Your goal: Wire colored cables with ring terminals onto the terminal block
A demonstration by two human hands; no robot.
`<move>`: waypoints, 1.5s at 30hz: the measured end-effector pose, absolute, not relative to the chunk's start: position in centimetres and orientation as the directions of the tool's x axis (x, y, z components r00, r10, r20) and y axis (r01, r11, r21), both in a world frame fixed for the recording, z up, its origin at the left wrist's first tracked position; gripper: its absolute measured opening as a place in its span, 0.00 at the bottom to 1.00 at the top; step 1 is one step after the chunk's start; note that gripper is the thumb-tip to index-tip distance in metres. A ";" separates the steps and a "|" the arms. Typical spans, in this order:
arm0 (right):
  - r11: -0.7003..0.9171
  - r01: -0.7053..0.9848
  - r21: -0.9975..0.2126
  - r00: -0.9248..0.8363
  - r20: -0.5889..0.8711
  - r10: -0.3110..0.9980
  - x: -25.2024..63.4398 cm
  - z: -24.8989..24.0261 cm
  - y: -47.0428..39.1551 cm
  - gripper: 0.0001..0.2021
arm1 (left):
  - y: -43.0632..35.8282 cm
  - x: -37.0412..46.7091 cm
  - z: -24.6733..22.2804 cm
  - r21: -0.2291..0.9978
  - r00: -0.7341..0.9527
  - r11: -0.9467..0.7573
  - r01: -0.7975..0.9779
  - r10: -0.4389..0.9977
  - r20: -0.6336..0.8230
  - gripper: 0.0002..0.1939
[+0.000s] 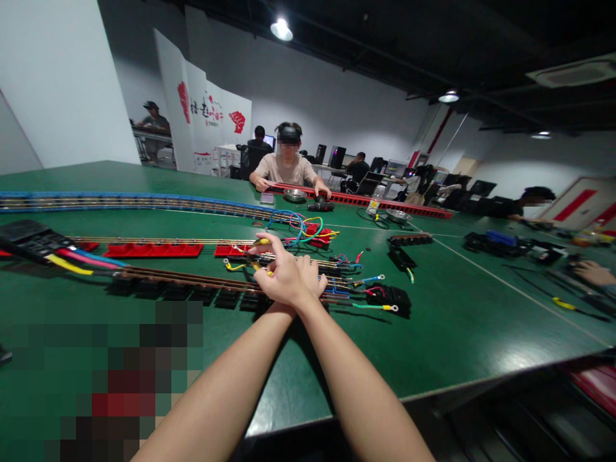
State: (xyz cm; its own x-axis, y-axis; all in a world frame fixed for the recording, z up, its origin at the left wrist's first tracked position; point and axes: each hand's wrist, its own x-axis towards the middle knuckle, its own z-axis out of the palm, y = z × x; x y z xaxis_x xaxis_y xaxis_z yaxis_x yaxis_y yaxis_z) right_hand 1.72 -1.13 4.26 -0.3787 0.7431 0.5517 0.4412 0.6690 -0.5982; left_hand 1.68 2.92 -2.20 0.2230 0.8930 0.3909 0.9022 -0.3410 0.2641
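My forearms cross, the right one over the left. In my right hand (282, 276) is a small tool with yellow handles (262, 242), its head over the ends of thin metal rails. Just beyond, my left hand (312, 274) curls over the rails, fingers partly hidden. A long brown rail strip (185, 277) with black clips runs left from my hands to a black connector block (31, 240) with yellow, pink and blue wires. To the right lie a black end piece (389, 296) and a green wire with a ring terminal (380, 307).
Behind lie a blue rail strip (144, 202), red holders (154, 250) and looped coloured wires (301, 224). Across the green table (462, 321) a person sits by a long red strip (418, 210), a metal bowl and a drill (321, 204). Another person's hand (594, 273) is at the right.
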 end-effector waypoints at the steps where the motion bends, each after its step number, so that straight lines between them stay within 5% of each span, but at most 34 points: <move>1: 0.673 0.428 -0.604 -0.383 0.553 0.740 1.7 4.3 -1.1 0.33 | 2.9 1.7 -2.2 0.261 0.223 -0.340 0.903 0.893 0.391 0.20; 10: 0.573 0.638 -0.515 -0.277 0.541 0.794 2.0 5.3 -2.5 0.31 | 2.9 1.6 -2.0 0.244 0.223 -0.333 0.911 0.895 0.387 0.20; 17: 0.618 0.586 -0.524 -0.398 0.479 0.783 1.9 5.2 -2.0 0.32 | 2.8 1.6 -1.9 0.235 0.226 -0.333 0.913 0.893 0.389 0.20; 34: 0.390 0.851 -0.352 -0.244 0.393 0.887 1.9 3.4 -2.0 0.35 | 2.4 1.6 -1.6 0.261 0.229 -0.339 0.904 0.899 0.374 0.20; 39: 0.477 0.791 -0.383 -0.355 0.348 0.868 2.1 3.5 -1.7 0.40 | 2.3 1.5 -1.4 0.266 0.231 -0.339 0.902 0.902 0.366 0.20; 45: 0.711 0.453 -0.537 -0.604 0.403 0.688 1.7 3.6 -0.4 0.38 | 2.3 1.5 -1.4 0.274 0.232 -0.340 0.900 0.904 0.360 0.21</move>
State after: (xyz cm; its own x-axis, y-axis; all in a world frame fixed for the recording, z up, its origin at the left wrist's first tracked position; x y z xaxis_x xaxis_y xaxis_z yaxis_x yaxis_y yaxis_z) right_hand 1.66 -0.41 3.65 -0.6036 0.6882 0.4026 0.4529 0.7114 -0.5374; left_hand 1.54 2.32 -1.37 0.2317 0.9037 0.3601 0.8997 -0.3398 0.2739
